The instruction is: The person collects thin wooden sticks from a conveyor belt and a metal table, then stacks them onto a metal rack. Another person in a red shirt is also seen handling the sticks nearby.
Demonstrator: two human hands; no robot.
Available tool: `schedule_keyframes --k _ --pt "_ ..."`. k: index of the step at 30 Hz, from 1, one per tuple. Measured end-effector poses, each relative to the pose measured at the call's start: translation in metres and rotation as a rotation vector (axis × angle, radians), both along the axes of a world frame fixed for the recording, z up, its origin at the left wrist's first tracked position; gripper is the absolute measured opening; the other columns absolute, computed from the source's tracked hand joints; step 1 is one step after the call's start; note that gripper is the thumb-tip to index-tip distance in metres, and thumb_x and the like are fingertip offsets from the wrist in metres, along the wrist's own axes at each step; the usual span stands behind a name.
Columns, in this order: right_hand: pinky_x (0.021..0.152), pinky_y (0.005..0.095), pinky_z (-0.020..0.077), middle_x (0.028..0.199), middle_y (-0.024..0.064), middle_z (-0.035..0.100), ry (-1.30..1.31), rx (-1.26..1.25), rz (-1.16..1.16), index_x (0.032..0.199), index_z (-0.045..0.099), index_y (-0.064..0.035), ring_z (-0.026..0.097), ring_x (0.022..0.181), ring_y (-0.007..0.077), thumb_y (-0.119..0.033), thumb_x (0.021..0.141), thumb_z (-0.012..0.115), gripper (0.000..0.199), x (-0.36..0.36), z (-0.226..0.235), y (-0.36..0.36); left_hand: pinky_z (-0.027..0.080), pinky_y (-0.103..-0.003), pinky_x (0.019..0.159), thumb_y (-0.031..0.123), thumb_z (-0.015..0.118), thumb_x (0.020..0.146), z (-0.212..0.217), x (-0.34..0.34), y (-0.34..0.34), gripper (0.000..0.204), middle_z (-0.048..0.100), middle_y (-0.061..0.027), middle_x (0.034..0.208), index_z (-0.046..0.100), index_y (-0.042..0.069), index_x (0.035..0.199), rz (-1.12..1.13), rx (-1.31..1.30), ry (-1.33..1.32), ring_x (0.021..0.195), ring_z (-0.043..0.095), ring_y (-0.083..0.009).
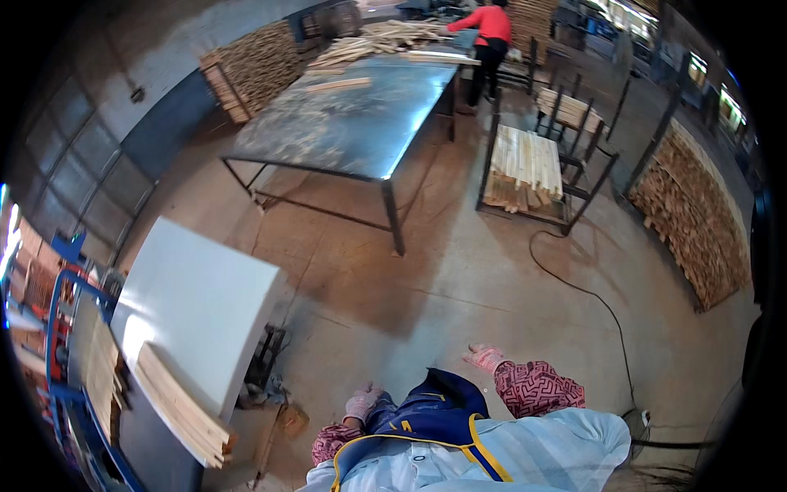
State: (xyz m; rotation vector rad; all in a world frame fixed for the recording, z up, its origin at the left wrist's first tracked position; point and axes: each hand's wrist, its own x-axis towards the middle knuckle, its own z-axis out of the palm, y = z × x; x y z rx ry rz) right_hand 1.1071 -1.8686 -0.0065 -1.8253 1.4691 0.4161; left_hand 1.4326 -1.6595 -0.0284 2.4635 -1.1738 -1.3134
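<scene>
My left hand (363, 402), in a pale knitted glove with a patterned sleeve, hangs beside my dark blue apron (426, 410). Nothing shows in its loosely bent fingers. Away from my body on the other side, my right hand (484, 357) is held over the floor, its gloved fingers apart and holding nothing. Left of me, several long wooden strips (180, 402) lie together along the near side of a white-topped table (197, 279). Neither hand touches them; my left hand is the nearer.
Ahead stands a metal table (352, 123) with piled strips (385, 41) and a person in red (492, 25) at its far end. Racked wood (525, 160) and a large stack (689, 213) stand right. A cable (590, 291) crosses the floor. A blue-framed machine (61, 328) is far left.
</scene>
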Motion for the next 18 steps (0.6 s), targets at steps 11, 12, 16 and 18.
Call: schedule_keyframes --k 11,12,16,18 --pt "0.103 0.0397 0.0427 0.129 0.0172 0.061 -0.134 0.164 -0.318 0.130 0.060 -0.0097 0.056 0.122 0.0327 -0.060 0.084 0.053 0.068 -0.030 -0.034 0.006 0.043 -0.047 0.102 0.060 0.048 0.083 -0.022 0.057 -0.129 0.066 0.056 -0.0216 0.133 0.059 0.013 0.128 -0.435 0.272 -0.153 0.123 0.053 -0.0407" --pt "0.102 0.0396 0.0433 0.128 0.0171 0.061 -0.154 0.222 -0.332 0.129 0.060 -0.0098 0.057 0.121 0.0323 -0.060 0.084 0.053 0.067 -0.025 -0.037 0.005 0.043 -0.047 0.102 0.061 0.048 0.083 -0.041 0.064 -0.141 0.067 0.056 -0.0221 0.133 0.059 0.012 0.128 -0.335 0.336 -0.153 0.123 0.053 -0.0410" --pt "0.100 0.0398 0.0448 0.124 0.0171 0.063 -0.198 0.350 -0.449 0.126 0.062 -0.0106 0.058 0.118 0.0325 -0.059 0.085 0.054 0.064 -0.011 -0.037 -0.033 0.042 -0.045 0.103 0.063 0.047 0.082 -0.091 0.089 -0.200 0.073 0.056 -0.0223 0.133 0.059 0.008 0.129 -0.426 0.309 -0.049 0.125 0.053 -0.0384" --pt "0.100 0.0407 0.0444 0.126 0.0173 0.062 -0.085 0.291 -0.472 0.127 0.062 -0.0107 0.057 0.120 0.0332 -0.058 0.085 0.054 0.064 -0.006 -0.034 -0.066 0.042 -0.044 0.104 0.062 0.048 0.082 -0.092 0.094 -0.258 0.073 0.056 -0.0214 0.133 0.058 0.008 0.130 -0.414 0.246 0.033 0.125 0.053 -0.0369"
